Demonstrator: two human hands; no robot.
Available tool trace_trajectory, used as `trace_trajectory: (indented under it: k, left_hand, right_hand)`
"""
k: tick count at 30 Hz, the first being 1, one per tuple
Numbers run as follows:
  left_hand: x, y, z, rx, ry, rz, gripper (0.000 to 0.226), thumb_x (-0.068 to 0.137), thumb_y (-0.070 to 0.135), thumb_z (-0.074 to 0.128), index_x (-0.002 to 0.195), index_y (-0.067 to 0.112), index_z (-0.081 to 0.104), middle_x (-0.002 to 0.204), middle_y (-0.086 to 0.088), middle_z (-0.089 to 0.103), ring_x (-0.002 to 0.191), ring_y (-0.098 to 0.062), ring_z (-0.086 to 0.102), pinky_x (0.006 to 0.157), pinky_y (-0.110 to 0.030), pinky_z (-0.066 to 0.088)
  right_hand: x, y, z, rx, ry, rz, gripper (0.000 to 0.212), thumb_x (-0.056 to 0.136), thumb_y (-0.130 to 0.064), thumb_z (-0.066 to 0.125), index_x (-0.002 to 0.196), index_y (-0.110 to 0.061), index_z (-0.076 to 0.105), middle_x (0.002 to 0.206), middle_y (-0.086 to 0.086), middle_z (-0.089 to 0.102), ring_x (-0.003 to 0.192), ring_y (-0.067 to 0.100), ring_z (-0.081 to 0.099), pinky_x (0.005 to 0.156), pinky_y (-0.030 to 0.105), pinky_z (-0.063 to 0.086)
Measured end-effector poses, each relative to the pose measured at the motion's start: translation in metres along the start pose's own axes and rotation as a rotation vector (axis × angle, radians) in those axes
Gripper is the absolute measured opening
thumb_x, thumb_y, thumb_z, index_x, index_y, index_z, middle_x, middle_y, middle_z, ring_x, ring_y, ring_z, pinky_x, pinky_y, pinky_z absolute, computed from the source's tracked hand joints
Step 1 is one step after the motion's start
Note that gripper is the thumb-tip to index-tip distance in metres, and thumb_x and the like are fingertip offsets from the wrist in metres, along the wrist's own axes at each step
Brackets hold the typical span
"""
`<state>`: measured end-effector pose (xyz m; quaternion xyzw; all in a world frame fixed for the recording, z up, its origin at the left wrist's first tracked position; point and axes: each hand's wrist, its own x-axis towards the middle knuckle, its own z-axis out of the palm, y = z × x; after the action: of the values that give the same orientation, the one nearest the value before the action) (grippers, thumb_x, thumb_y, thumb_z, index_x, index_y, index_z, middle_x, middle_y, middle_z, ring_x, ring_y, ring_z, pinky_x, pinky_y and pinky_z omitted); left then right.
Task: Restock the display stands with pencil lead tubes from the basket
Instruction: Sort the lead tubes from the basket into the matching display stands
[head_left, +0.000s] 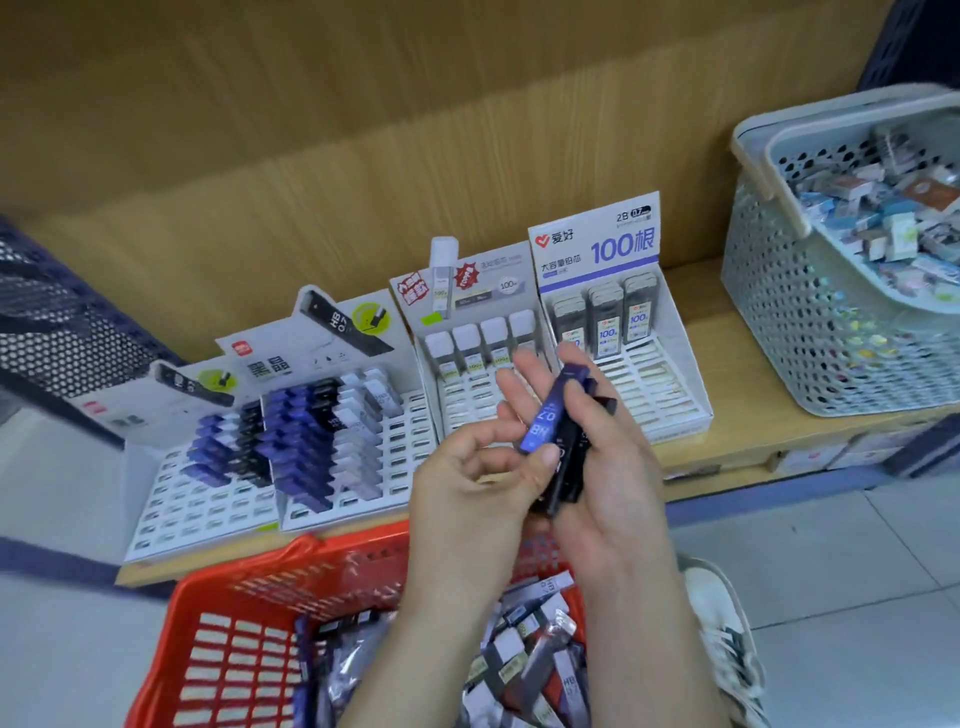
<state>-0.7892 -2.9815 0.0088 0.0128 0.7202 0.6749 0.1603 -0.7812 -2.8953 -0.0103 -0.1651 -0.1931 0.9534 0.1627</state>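
My right hand (615, 483) lies palm up above the shelf edge and grips several dark pencil lead tubes (569, 470). My left hand (467, 483) pinches the lower end of a blue tube (549, 413) marked 0.7 that stands on top of that bundle. Below my forearms, the red basket (228, 603) holds a heap of loose lead tubes (524, 654). Four white display stands sit on the wooden shelf: a far-left stand (171, 499) and a second stand (395, 447), both with blue, black and white tubes, a third stand (462, 405) with white-capped tubes, and a fourth stand (660, 384) with grey 100-count tubes.
A pale green perforated basket (810, 343) full of small boxes stands on the shelf at right. A dark blue mesh basket (57, 322) is at the far left. A white shoe (727, 629) rests on the tiled floor beside the red basket. A wooden back panel rises behind the stands.
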Motion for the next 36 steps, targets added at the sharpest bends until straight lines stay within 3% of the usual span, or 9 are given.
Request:
trace_trajectory:
  k: [7, 10, 13, 17, 19, 26, 30, 33, 36]
  left_hand:
    - [-0.011, 0.004, -0.024, -0.155, 0.201, 0.100, 0.019, 0.078, -0.006, 0.071, 0.092, 0.006, 0.064, 0.076, -0.006, 0.071, 0.063, -0.007, 0.064, 0.061, -0.016, 0.050]
    - [-0.012, 0.003, -0.040, -0.143, 0.287, 0.154, 0.022, 0.080, -0.006, 0.070, 0.093, 0.012, 0.070, 0.079, -0.005, 0.071, 0.068, -0.010, 0.066, 0.067, -0.021, 0.054]
    - [-0.016, 0.004, -0.057, -0.128, 0.303, 0.148, 0.027, 0.083, -0.003, 0.068, 0.093, 0.021, 0.075, 0.072, 0.008, 0.068, 0.069, -0.009, 0.062, 0.069, -0.023, 0.054]
    - [-0.019, 0.005, -0.079, -0.062, 0.271, 0.141, 0.027, 0.086, 0.003, 0.066, 0.094, 0.026, 0.075, 0.090, 0.003, 0.074, 0.085, -0.013, 0.067, 0.083, -0.028, 0.056]
    - [-0.020, 0.006, -0.089, -0.033, 0.229, 0.139, 0.024, 0.086, 0.004, 0.066, 0.099, 0.023, 0.073, 0.087, -0.003, 0.073, 0.080, -0.012, 0.068, 0.077, -0.027, 0.057]
    - [-0.024, 0.004, -0.125, 0.206, 0.090, 0.052, 0.015, 0.077, 0.003, 0.076, 0.088, 0.012, 0.070, 0.074, -0.009, 0.072, 0.063, -0.023, 0.068, 0.061, -0.026, 0.057]
    - [-0.009, 0.011, -0.167, 0.294, 0.270, 0.073, 0.016, 0.075, 0.006, 0.078, 0.084, 0.014, 0.067, 0.075, -0.007, 0.071, 0.064, -0.019, 0.065, 0.066, -0.031, 0.052]
    - [0.005, 0.009, -0.208, 0.274, 0.415, 0.108, 0.014, 0.081, 0.007, 0.073, 0.086, 0.019, 0.070, 0.081, -0.004, 0.072, 0.073, -0.015, 0.065, 0.074, -0.026, 0.051]
    - [0.014, -0.006, -0.235, 0.315, 0.473, 0.097, 0.013, 0.087, 0.004, 0.066, 0.093, 0.015, 0.069, 0.085, -0.004, 0.071, 0.077, -0.015, 0.062, 0.074, -0.023, 0.048]
  right_hand:
    - [-0.011, 0.025, 0.016, -0.141, -0.098, 0.113, 0.026, 0.103, -0.017, 0.041, 0.121, -0.008, 0.058, 0.111, 0.019, 0.072, 0.103, 0.030, 0.071, 0.081, 0.039, 0.060]
    - [-0.009, 0.033, 0.015, -0.149, 0.068, 0.068, 0.024, 0.106, -0.015, 0.040, 0.118, -0.009, 0.059, 0.091, 0.014, 0.074, 0.074, 0.023, 0.072, 0.058, 0.030, 0.057]
    - [-0.007, 0.035, 0.009, -0.356, 0.104, 0.041, 0.018, 0.103, -0.026, 0.048, 0.103, -0.014, 0.061, 0.066, 0.003, 0.053, 0.045, 0.011, 0.039, 0.038, 0.019, 0.030]
    - [-0.013, 0.042, 0.011, -0.599, -0.154, 0.177, 0.010, 0.092, -0.022, 0.062, 0.084, -0.017, 0.058, 0.065, 0.002, 0.041, 0.045, 0.010, 0.029, 0.039, 0.018, 0.025]
    - [-0.014, 0.046, 0.010, -0.617, -0.229, 0.202, 0.010, 0.087, -0.016, 0.066, 0.083, -0.016, 0.057, 0.063, 0.004, 0.040, 0.044, 0.011, 0.030, 0.039, 0.018, 0.026]
    - [-0.015, 0.070, 0.021, -0.848, -0.194, 0.268, 0.028, 0.071, -0.036, 0.076, 0.087, -0.018, 0.063, 0.059, 0.001, 0.042, 0.043, 0.013, 0.028, 0.042, 0.021, 0.023]
    - [-0.013, 0.087, 0.021, -0.444, 0.043, 0.370, 0.013, 0.098, -0.012, 0.056, 0.110, -0.011, 0.061, 0.071, 0.007, 0.057, 0.048, 0.011, 0.038, 0.040, 0.021, 0.031]
    - [-0.014, 0.090, 0.017, 0.057, 0.102, 0.444, 0.039, 0.092, 0.007, 0.039, 0.125, -0.008, 0.054, 0.102, 0.023, 0.066, 0.063, 0.014, 0.052, 0.049, 0.022, 0.048]
    - [-0.015, 0.099, 0.016, 0.205, 0.097, 0.431, 0.048, 0.092, 0.011, 0.037, 0.136, -0.005, 0.046, 0.118, 0.029, 0.065, 0.088, 0.027, 0.070, 0.065, 0.034, 0.061]
